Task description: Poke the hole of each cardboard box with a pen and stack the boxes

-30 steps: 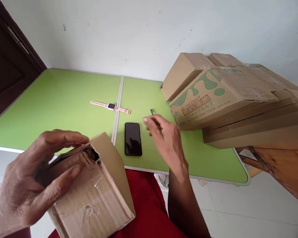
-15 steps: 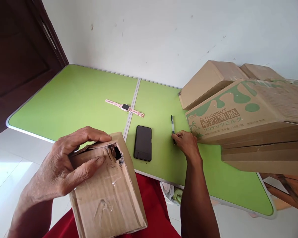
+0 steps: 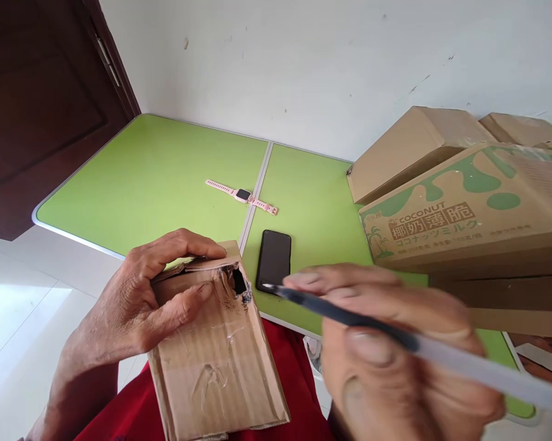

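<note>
My left hand (image 3: 160,294) grips the top edge of a small cardboard box (image 3: 220,373), thumb on its front and fingers over the top. The box rests against my lap, with a ragged, dark-edged hole (image 3: 239,282) near its top right corner. Close to the camera, my right hand (image 3: 395,349) is closed around a pen (image 3: 358,321) with a dark grip and pale barrel. Its tip points left toward the box, apart from it. Behind the tip, a black smartphone (image 3: 274,257) lies on the green table (image 3: 174,171). The right hand is partly blurred.
A pink smartwatch (image 3: 242,195) lies across the table's centre seam. Large cardboard cartons (image 3: 436,226) stand on the right, one printed with "COCONUT". A white wall (image 3: 276,67) rises behind the table, and a dark door (image 3: 41,110) is at the far left.
My right hand has lifted the pen off the table and brought it up and left, near the camera. The left hand still holds the box; the whole view has shifted slightly.
</note>
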